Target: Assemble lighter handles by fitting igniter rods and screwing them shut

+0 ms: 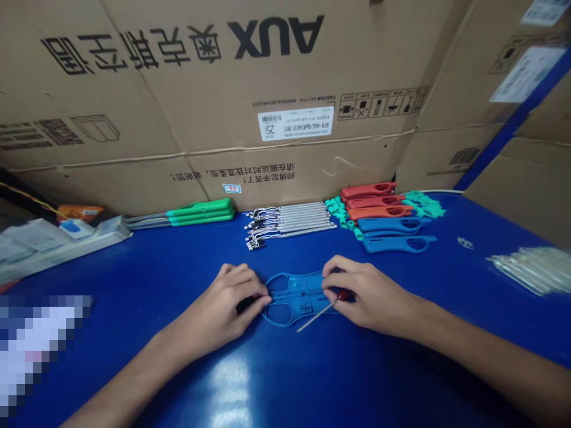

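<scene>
Two blue plastic handle casing halves (312, 304) lie side by side on the blue table in front of me, hollow inner faces up. Each half has an oval loop at its left end. My left hand (241, 297) is closed, thumb and fingers pinching the left end where the loops meet. A screwdriver (317, 316) with a thin metal shaft and a dark red handle is gripped in my right hand (357, 291), its tip pointing down and left across the nearer half. My right fingers also rest at the right part of the casing and hide it.
Silver rods with wires (303, 220) lie behind the casing. Blue casings (392, 226), red casings (368, 190) and teal rings (341, 211) are back right; green-handled pieces (200, 211) and a power strip (102, 235) back left. Clear-wrapped sticks (535, 270) lie right. Cardboard (200, 119) walls the back.
</scene>
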### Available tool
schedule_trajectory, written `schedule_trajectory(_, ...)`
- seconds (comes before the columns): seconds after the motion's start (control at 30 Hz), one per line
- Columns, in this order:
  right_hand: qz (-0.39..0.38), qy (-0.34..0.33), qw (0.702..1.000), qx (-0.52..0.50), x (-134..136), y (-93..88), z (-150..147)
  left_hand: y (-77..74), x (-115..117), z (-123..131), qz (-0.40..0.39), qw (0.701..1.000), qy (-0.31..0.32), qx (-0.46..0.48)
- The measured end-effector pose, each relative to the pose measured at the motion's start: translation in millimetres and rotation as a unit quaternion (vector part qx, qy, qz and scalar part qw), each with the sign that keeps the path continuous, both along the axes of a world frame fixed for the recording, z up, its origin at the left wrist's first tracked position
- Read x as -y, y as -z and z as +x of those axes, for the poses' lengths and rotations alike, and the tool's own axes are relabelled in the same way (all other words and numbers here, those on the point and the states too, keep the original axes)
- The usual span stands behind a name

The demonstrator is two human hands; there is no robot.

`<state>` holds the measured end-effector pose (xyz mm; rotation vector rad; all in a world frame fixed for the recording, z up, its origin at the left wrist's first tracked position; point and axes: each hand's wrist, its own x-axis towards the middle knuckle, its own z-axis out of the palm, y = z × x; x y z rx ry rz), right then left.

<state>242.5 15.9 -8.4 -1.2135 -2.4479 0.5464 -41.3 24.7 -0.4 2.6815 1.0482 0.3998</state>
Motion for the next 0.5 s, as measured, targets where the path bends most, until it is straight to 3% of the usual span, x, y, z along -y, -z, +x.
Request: schedule_trajectory(0.5, 0.014, -0.016, 1.000, -0.021, 1.5, -3.2, 2.4, -4.0, 3.6, -0.5, 0.047, 0.998, 0.029, 0.007)
